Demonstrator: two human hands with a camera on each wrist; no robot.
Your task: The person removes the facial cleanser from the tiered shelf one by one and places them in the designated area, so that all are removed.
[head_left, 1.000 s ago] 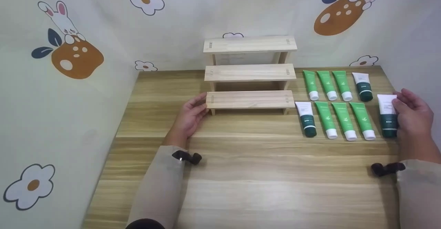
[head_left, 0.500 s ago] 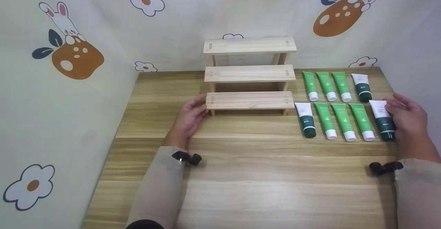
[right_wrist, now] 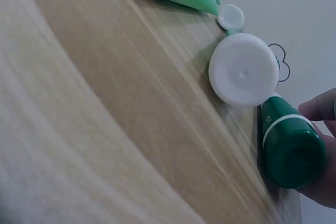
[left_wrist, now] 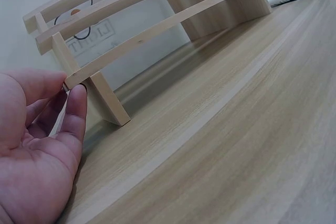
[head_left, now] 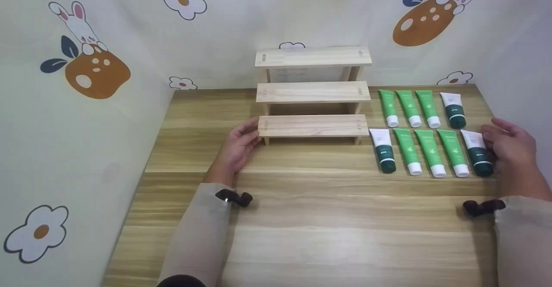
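At the back of the table stands a three-tier wooden step shelf (head_left: 312,126). My left hand (head_left: 236,149) pinches the left end of its lowest board between thumb and fingers, as the left wrist view shows closely. At the right end of the front row lies a white and dark green squeeze tube (head_left: 477,153), its cap (right_wrist: 294,158) toward me. My right hand (head_left: 515,149) is beside this tube, fingertips at its right edge near the white end; they do not curl round it. The right wrist view shows only part of that hand at its edge.
Green tubes with white caps (head_left: 427,153) lie in two rows right of the shelf. Another white and dark green tube (head_left: 383,151) starts the front row, and one more (head_left: 453,110) ends the back row. A printed cloth wall (head_left: 224,32) rises behind the wooden table (head_left: 302,218).
My right hand has moved left with the white and dark green tube, which now lies flat beside the green tubes. Its fingers have eased off it. My left hand has stayed still.
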